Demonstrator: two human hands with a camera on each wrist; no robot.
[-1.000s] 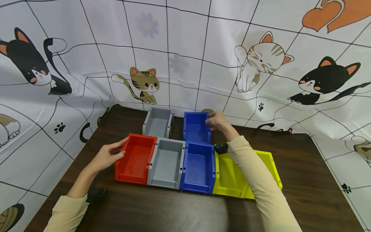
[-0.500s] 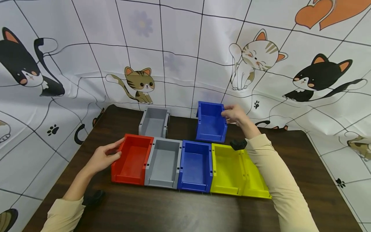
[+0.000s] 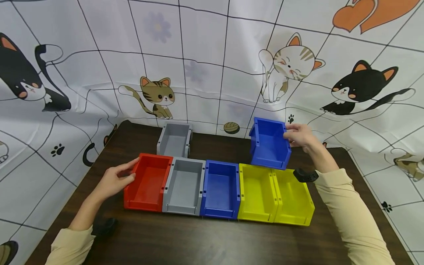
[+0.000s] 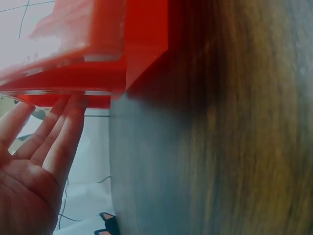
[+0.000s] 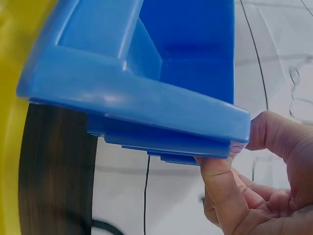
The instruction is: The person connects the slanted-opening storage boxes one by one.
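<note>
My right hand [image 3: 300, 137] pinches the right rim of a blue storage bin [image 3: 269, 145], held tilted behind the yellow bins. In the right wrist view, the thumb and fingers [image 5: 222, 196] grip the corner of that bin. The fingers of my left hand [image 3: 112, 182], fairly straight, touch the left side of a red bin [image 3: 149, 184]. The left wrist view shows those fingers [image 4: 68, 137] against the red wall. In a row right of the red bin stand a grey bin [image 3: 184, 186], another blue bin [image 3: 221, 189], a yellow bin [image 3: 257, 193] and a second yellow bin [image 3: 293, 198].
Another grey bin [image 3: 174, 140] stands behind the row at the left. The bins stand on a dark wooden table [image 3: 185, 239]. A white curtain [image 3: 205, 48] printed with cats hangs at the table's back and sides.
My right hand has lifted the rear blue bin from behind the front blue one and carried it right, behind the yellow bins. My left hand has stayed at the red bin.
</note>
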